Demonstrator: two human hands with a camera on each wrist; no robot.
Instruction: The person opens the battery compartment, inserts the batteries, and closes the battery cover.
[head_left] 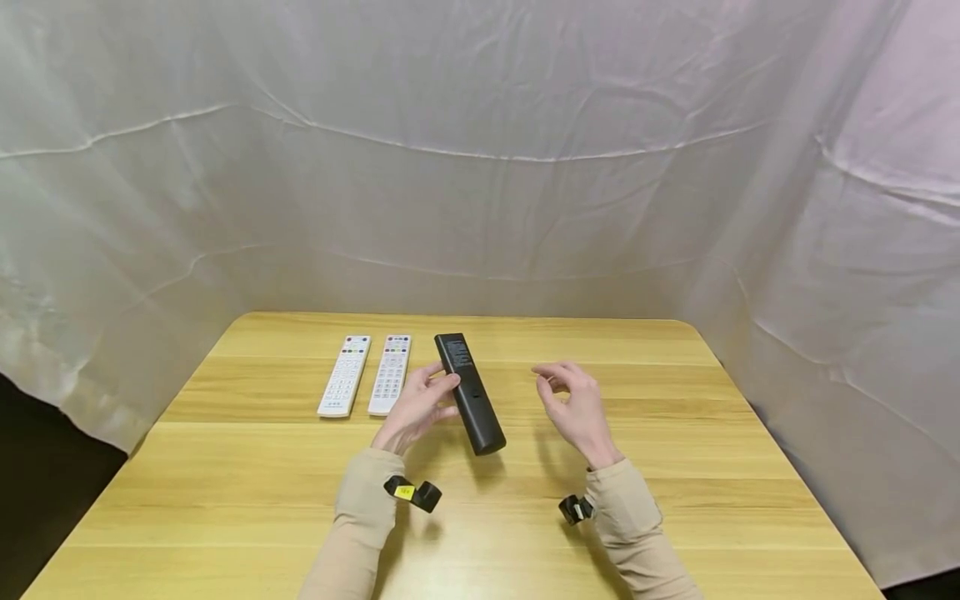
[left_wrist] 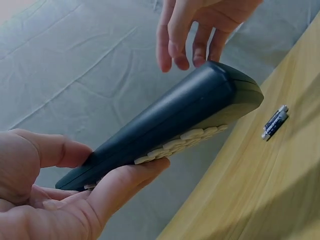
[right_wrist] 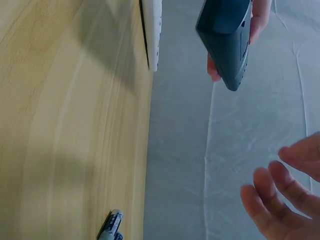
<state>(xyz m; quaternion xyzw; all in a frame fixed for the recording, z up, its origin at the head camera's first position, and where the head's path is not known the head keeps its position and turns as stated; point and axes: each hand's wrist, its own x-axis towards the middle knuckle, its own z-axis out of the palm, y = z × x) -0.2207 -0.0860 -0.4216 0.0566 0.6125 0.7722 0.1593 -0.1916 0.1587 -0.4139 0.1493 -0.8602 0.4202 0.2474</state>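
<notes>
My left hand [head_left: 418, 407] grips a black remote control [head_left: 470, 393] by its side, thumb on top and fingers beneath, above the table. The remote's back, with a printed label, faces up in the head view. Pale buttons show on its underside in the left wrist view. To the right, apart from the remote, my right hand [head_left: 577, 408] hovers with loosely bent fingers and nothing in them. Small batteries [left_wrist: 275, 122] lie on the table in the left wrist view; batteries [right_wrist: 111, 227] also show at the bottom of the right wrist view. I cannot make them out in the head view.
Two white remote controls, one at the far left [head_left: 345, 377] and one beside it [head_left: 390, 375], lie face up on the wooden table [head_left: 225, 500]. A grey-white curtain [head_left: 480, 208] hangs behind the table and along its sides.
</notes>
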